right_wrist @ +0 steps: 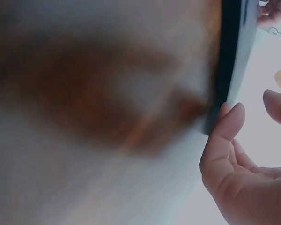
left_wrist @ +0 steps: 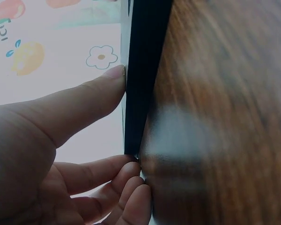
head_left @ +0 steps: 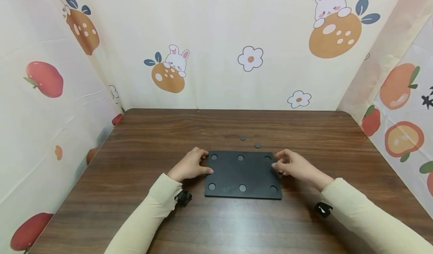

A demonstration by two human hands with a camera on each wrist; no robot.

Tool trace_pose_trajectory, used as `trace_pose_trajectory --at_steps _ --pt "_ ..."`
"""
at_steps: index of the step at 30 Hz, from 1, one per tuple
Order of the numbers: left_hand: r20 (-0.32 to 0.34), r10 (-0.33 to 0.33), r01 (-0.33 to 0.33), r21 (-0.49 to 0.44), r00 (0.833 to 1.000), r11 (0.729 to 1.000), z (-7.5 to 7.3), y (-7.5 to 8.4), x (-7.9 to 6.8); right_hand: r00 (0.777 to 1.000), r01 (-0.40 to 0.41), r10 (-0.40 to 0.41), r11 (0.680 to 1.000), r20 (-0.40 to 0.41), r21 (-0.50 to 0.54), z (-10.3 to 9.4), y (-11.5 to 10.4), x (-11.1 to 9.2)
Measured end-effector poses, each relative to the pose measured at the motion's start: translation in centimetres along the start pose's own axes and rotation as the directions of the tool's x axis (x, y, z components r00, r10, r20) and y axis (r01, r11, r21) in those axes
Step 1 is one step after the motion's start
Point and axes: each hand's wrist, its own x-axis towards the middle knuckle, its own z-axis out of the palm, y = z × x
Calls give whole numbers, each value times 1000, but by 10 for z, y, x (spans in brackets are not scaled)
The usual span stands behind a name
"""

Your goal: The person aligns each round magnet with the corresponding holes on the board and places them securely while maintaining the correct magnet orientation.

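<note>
A flat black board (head_left: pixel 226 173) lies on the brown table (head_left: pixel 169 133) between two hands: the left hand (head_left: pixel 190 165) grips its left edge, while the right hand (head_left: pixel 295 167), loosely bent with its thumb apart, touches the right edge. Just past it lie two little dark discs (head_left: pixel 258 145), then a bunny curtain (head_left: pixel 213 24) hangs behind.

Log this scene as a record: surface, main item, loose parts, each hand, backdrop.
surface: brown wood-grain table
main item: black board, six round spots, three along the far edge, three along the near edge
loose parts: two small dark discs, apart from each other, beyond the board's far edge
left hand: at the board's left edge, thumb touching it
right hand: at the board's right edge, fingertip against it
backdrop: pale curtain printed with rabbits, fruit, flowers
</note>
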Motion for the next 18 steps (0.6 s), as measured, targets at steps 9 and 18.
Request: trace_pose_trajectory --at_steps 9,18 --pt "7 3 -3 -10 1000 1000 0 -1 0 983 128 -139 987 -118 -100 -21 -14 4" --pt "6 -1 1 -10 1000 1000 0 -1 0 956 194 -225 967 -190 -168 -38 -27 18"
